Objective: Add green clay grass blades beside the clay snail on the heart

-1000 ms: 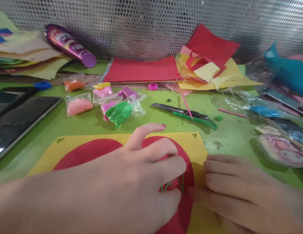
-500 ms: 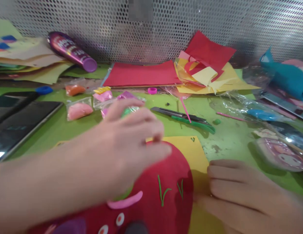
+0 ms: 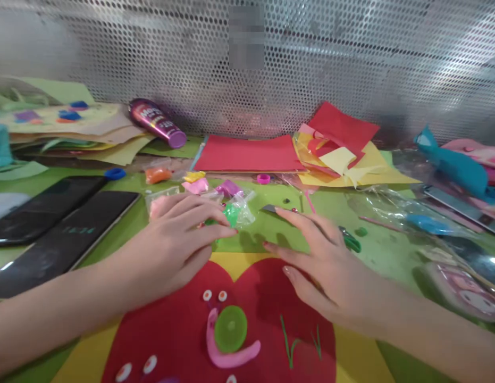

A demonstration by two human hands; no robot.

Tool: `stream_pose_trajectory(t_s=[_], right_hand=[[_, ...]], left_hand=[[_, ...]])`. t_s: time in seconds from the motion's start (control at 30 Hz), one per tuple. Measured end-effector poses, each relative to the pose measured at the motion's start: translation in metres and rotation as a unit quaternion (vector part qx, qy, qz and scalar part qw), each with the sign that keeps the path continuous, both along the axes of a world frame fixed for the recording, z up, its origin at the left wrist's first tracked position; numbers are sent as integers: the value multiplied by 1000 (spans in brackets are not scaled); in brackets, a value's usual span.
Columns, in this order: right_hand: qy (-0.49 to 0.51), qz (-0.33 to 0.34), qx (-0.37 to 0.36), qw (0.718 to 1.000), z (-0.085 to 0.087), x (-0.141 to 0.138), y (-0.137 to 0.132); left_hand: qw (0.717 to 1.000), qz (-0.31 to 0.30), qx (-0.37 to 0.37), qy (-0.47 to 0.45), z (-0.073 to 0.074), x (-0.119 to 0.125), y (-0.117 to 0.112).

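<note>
My left hand [image 3: 181, 239] reaches over small clay packets, its fingers loosely stretched and apart beside the bag of green clay [image 3: 232, 214]. I cannot see that it grips anything. My right hand [image 3: 321, 255] has its fingers spread over the green-handled craft knife [image 3: 351, 240], covering most of it. Below both hands a red paper heart [image 3: 171, 330] lies on yellow paper [image 3: 357, 356]. On the heart is a clay snail with a green coiled shell [image 3: 230, 328], a pink body [image 3: 231, 360] and two white-and-orange eyes. Thin green grass strands [image 3: 289, 346] lie to its right.
Two dark phones [image 3: 67, 229] lie at the left. A purple tube [image 3: 157, 122] rests by stacked papers. Red sheets [image 3: 249, 153] and paper scraps [image 3: 343, 159] sit before a perforated metal panel [image 3: 171, 58]. Plastic wrapping [image 3: 385, 205] and a pink-white case [image 3: 466, 290] are at right.
My left hand has drawn back left, uncovering the snail. My right hand has moved from the yellow paper's right edge up over the craft knife, fingers spreading. The view has tilted up.
</note>
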State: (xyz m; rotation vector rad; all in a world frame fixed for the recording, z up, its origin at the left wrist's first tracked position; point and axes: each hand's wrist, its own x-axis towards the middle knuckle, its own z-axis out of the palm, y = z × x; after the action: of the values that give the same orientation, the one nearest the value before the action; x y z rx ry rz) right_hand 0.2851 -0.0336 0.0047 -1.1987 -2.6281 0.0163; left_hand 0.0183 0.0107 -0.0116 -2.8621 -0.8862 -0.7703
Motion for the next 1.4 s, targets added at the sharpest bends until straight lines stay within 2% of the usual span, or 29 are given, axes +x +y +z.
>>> stream_pose_trajectory(t_s=[0.2, 0.33, 0.57, 0.67, 0.8, 0.93, 1.07, 1.4], right_hand=[[-29, 8, 10, 1000, -7, -19, 21], [-30, 31, 25, 999, -8, -22, 21], [-27, 28, 41, 998, -10, -21, 21], [-27, 16, 47, 998, -11, -22, 24], [-29, 37, 47, 998, -11, -22, 25], [-22, 23, 59, 998, -12, -20, 25], [-15, 36, 59, 998, -12, -20, 26], [-63, 38, 93, 993, -11, -17, 26]], left_hand=[[998, 15, -3, -60, -11, -6, 6], [997, 17, -18, -68, -16, -7, 7], [995, 19, -72, -67, -21, -8, 4], [994, 20, -81, -65, -21, -9, 4], [995, 18, -79, -59, -19, -8, 4], [996, 7, -86, -39, -17, -8, 5], [995, -1, -90, -43, -17, -7, 5], [998, -5, -66, -19, -16, -6, 4]])
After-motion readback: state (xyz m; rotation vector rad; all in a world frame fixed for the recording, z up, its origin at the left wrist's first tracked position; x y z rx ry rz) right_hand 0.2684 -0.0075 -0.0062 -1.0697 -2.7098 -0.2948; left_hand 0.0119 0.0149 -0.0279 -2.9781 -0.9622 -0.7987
